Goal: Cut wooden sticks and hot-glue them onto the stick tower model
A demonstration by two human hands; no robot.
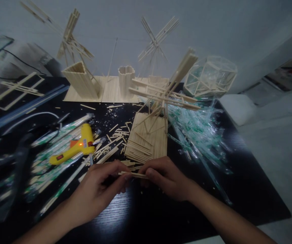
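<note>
Between my two hands, near the front of the dark table, are thin wooden sticks (pixel 138 175). My left hand (pixel 104 184) pinches their left end between thumb and fingers. At the right end, my right hand (pixel 164 178) grips them the same way. Just beyond my fingers lie more short sticks (pixel 130 164) and a flat panel of sticks (pixel 158 135) carrying a windmill-like stick structure (pixel 164 96). Left of these, a yellow hot glue gun (pixel 81 145) with a lit orange light rests on wrapped stick bundles, its nozzle pointing toward me.
Clear wrappers (pixel 199 132) pile up on the right. Cut stick pieces (pixel 115 135) litter the middle. Behind stand a triangular stick column (pixel 81 81), a round stick column (pixel 127 81) and a faceted stick frame (pixel 210 78). A white cable (pixel 29 117) curves at left.
</note>
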